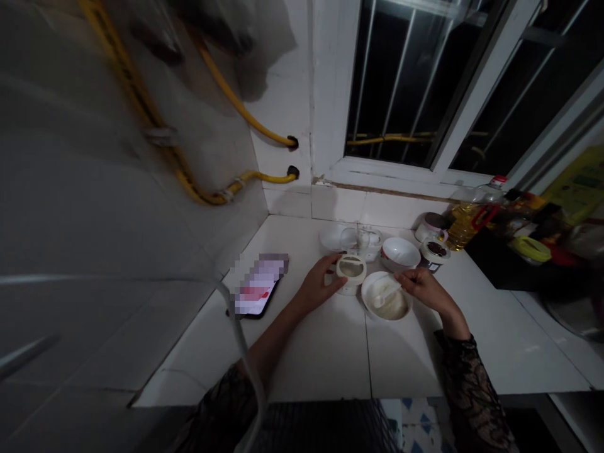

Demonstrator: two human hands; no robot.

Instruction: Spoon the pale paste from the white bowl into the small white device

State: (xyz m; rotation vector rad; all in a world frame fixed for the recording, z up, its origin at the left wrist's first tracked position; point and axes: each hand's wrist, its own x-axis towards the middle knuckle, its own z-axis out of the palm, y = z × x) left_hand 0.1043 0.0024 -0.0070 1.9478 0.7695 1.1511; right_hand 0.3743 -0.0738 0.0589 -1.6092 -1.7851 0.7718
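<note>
Gripping a round white container [352, 283] on the desk [321, 371], the left hand's [321, 284] spread fingers [333, 267] are risking a slip; the right hand's [422, 288] fingers [404, 277] are pressing together at a spoon [384, 294], pinching unclear, lying in a powder bowl [365, 302] that a knock could spill.

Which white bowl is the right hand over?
The front one, with pale powder and a white spoon, under the right hand; the other bowl sits behind.

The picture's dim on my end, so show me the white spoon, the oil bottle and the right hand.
White spoon [389, 290]: head view, on its handle.
Oil bottle [462, 228]: head view, on its yellow body.
Right hand [422, 288]: head view, on the back of the hand.
</note>
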